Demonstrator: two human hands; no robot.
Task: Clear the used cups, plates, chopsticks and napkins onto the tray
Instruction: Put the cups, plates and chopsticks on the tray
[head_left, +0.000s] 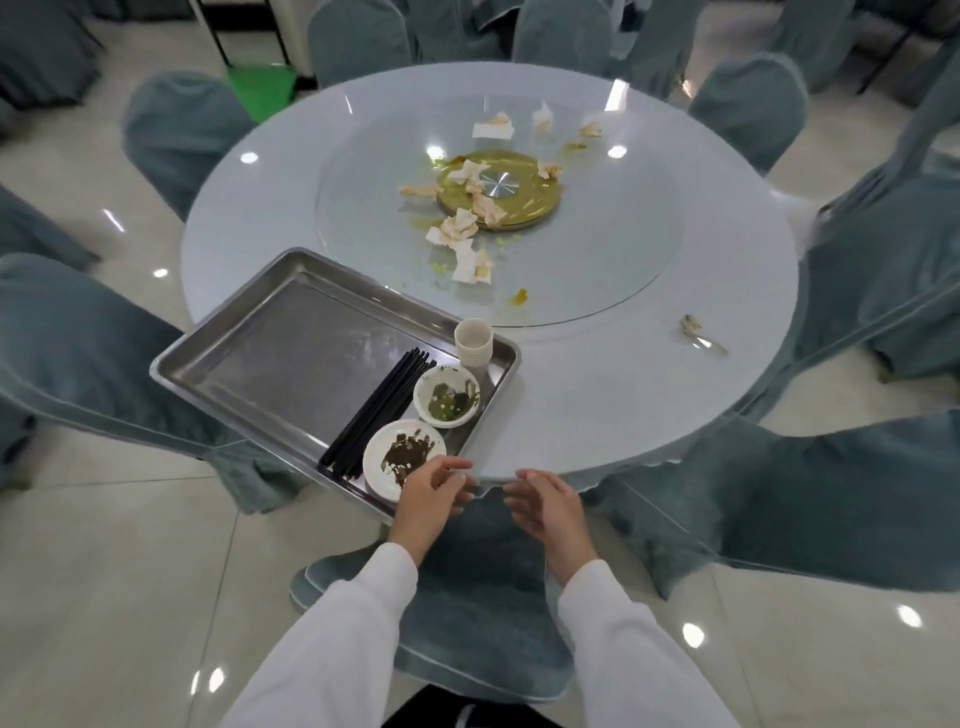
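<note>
Both hands, left hand (434, 488) and right hand (545, 499), hover loosely open and empty beside the loaded tray (218, 343), napkins (470, 260) still littering the desk (597, 405).

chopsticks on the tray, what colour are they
Black; the chopsticks show clearly in the head view.

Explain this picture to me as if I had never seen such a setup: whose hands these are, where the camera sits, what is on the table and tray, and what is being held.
There is no machine here. A person wears a wide-angle camera on the head, so you look down along the white sleeves. The left hand and right hand hover at the near edge of the round table, fingers relaxed, holding nothing. The metal tray sits at the table's near left edge, partly overhanging it. In it lie black chopsticks, two dirty dishes and a stack of cups. Crumpled napkins still lie scattered on the glass turntable, and a small scrap lies to the right.
</note>
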